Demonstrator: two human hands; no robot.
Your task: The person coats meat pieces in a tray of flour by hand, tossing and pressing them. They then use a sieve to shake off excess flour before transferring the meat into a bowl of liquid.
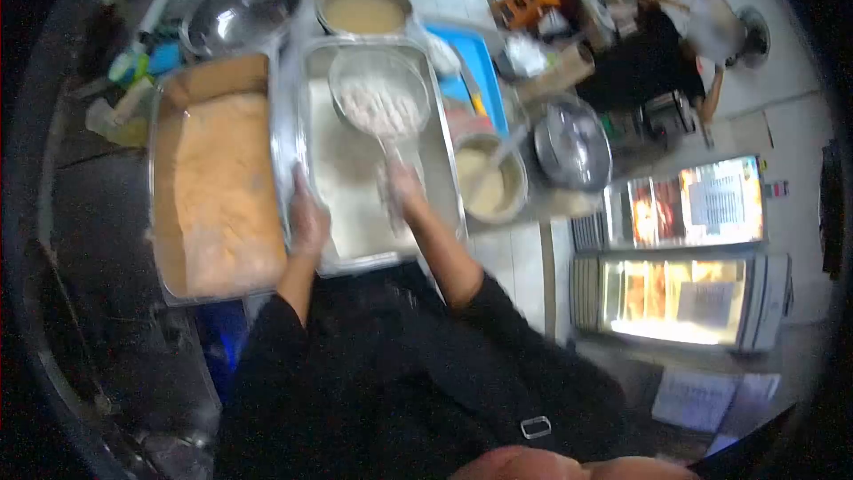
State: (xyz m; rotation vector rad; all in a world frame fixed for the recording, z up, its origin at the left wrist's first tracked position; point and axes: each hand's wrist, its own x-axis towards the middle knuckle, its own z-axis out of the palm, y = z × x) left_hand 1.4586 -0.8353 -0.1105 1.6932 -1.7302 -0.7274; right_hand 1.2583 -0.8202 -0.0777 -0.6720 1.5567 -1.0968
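Round wire-mesh strainer (380, 60) above rectangular steel tray (373, 260). Right hand (405, 193) closed round handle; left hand (309, 220) grip, can't tell. I'd keep mesh level, low.

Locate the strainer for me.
Head view, upper centre: the strainer is held by the right-hand fingers over the far end of the white-filled tray, right of the orange-filled tray.
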